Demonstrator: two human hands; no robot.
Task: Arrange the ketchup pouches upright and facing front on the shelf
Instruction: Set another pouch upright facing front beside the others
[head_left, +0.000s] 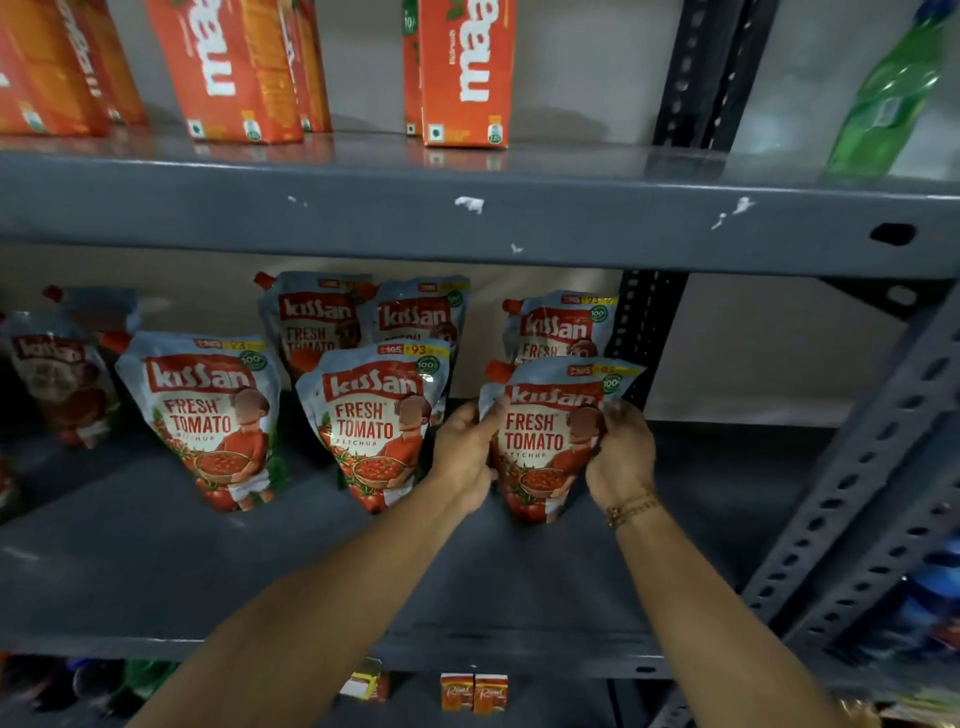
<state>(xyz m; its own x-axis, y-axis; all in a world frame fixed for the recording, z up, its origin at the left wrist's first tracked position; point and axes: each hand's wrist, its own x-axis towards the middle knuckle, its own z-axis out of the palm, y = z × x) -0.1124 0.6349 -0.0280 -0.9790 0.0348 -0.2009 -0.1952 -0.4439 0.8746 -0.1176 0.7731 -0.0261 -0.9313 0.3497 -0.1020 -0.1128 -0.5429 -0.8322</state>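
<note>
Several red-and-white Kissan ketchup pouches stand upright, labels forward, on the grey middle shelf (156, 545). The front right pouch (543, 441) is held on both sides: my left hand (465, 457) grips its left edge and my right hand (621, 457) grips its right edge. It stands in front of another pouch (561, 325). To the left stand a front middle pouch (369, 421) and a front left pouch (208, 415), with two more pouches (317, 322) behind them. At the far left a blurred pouch (57, 374) leans.
Orange juice cartons (467, 73) and a green bottle (888, 98) stand on the upper shelf. A perforated grey upright (883, 457) frames the right side. Small boxes (472, 691) sit on the shelf below. The middle shelf's front strip lies bare.
</note>
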